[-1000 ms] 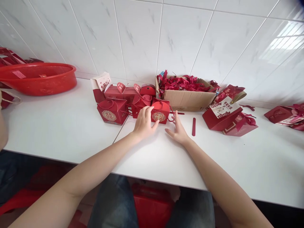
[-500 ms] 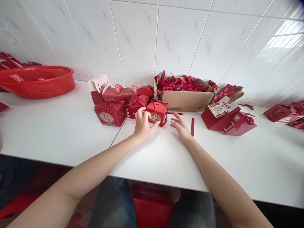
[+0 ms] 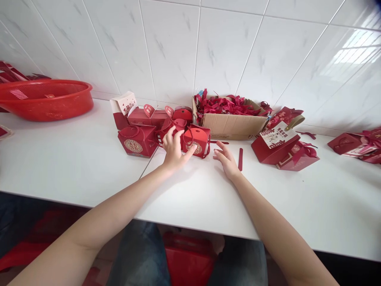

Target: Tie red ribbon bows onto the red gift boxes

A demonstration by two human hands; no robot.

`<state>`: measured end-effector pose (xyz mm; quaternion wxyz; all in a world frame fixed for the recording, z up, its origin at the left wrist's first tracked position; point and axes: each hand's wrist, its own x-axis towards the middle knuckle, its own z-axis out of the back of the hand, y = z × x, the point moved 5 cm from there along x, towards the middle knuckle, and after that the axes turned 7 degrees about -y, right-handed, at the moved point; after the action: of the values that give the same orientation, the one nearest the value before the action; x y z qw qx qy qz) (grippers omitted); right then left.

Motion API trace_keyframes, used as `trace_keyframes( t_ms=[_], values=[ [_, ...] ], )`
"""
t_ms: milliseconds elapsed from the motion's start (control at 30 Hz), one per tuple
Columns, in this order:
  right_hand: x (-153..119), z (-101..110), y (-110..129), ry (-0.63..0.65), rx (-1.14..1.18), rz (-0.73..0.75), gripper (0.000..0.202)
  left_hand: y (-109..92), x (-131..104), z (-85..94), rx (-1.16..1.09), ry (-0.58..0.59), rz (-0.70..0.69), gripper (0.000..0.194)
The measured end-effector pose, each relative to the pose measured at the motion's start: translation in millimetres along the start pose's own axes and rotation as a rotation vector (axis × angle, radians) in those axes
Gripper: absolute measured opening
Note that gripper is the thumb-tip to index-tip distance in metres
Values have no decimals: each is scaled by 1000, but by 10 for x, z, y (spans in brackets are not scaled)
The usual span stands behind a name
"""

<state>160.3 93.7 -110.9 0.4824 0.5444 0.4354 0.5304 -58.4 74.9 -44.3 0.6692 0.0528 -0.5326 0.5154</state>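
Nearest the camera, both forearms reach out over the white tabletop [image 3: 74, 159]. The right hand [image 3: 228, 161] lies low on the surface with its grip open and empty, fingers spread and pointing toward the wall, a dark red strip [image 3: 240, 159] just beside it on the right. The left hand [image 3: 174, 149] is a little farther in, its grip closing loosely on the small red gift box [image 3: 196, 141]: the thumb rests on the gold emblem of the front face while the fingers curl over the box's left top edge. To do this well, I judge the hand should press on the card walls rather than on the cord handle, keep the base flat on the tabletop, and let the free right hand steady the far side so the box does not knock its neighbours. The box stands upright at the front of a cluster of similar red boxes [image 3: 138, 139], touching the one to its left; its emblem face points toward the person, its peaked top points up, and it looks nearly cubic, so no long axis is plain, though the handle runs roughly left to right. Behind it sits a cardboard box of red ribbons [image 3: 235, 119] against the tiled wall, and far to the left a red basket [image 3: 44, 99].
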Motion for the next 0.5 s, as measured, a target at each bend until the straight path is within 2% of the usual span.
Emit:
trace_keyframes(
  t_ms=[33, 100, 200, 300, 400, 500],
  values=[
    [-3, -8, 5, 21, -2, 12, 69, 5, -4, -12, 16, 24, 11, 54],
    [-16, -37, 25, 82, 21, 33, 70, -22, -13, -13, 11, 54, -18, 43],
    [-31, -58, 62, 115, 43, 58, 71, -100, -16, 51, -46, 14, -96, 33],
    [-25, -40, 89, 82, 15, 78, 71, -115, -17, 74, -51, 5, -87, 58],
    [-37, -42, 105, 103, 60, 68, 66, -68, -39, -21, -71, 161, -49, 78],
    [-83, 13, 153, -4, 41, 93, 48, -31, -68, -86, -257, 245, -21, 95]
  ],
)
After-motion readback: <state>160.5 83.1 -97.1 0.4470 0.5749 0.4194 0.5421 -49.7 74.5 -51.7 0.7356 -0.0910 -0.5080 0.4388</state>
